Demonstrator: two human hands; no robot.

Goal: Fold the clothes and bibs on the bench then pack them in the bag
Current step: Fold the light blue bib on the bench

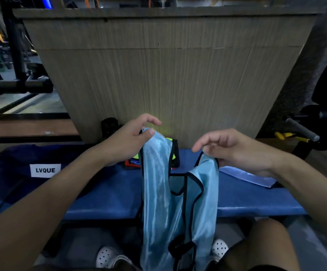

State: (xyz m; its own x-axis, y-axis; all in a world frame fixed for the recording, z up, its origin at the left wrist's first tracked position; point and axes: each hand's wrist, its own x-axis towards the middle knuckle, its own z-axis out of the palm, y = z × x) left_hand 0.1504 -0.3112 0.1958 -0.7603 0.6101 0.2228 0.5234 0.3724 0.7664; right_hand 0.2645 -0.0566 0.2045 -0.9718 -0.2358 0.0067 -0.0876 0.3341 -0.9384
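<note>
Shiny light-blue bib [178, 208] with black trim, blue bench [109, 196]

Blue bib [158, 192] runs off bottom edge, partly hides folded pile [132, 162]

bench [109, 192] open mid-left, bag [12, 173] left (bulky), panel [168, 75] behind

You are working in dim light, and the corners of your view sink to near black. A faint yellowish glow sits on the wooden panel [168, 75] just beyond your left hand [127, 141], and the glossy light blue bib [156, 192] throws streaky highlights. The wide lens bows the edges hard, and the white shoes [107, 257] at the bottom look soft.
</note>
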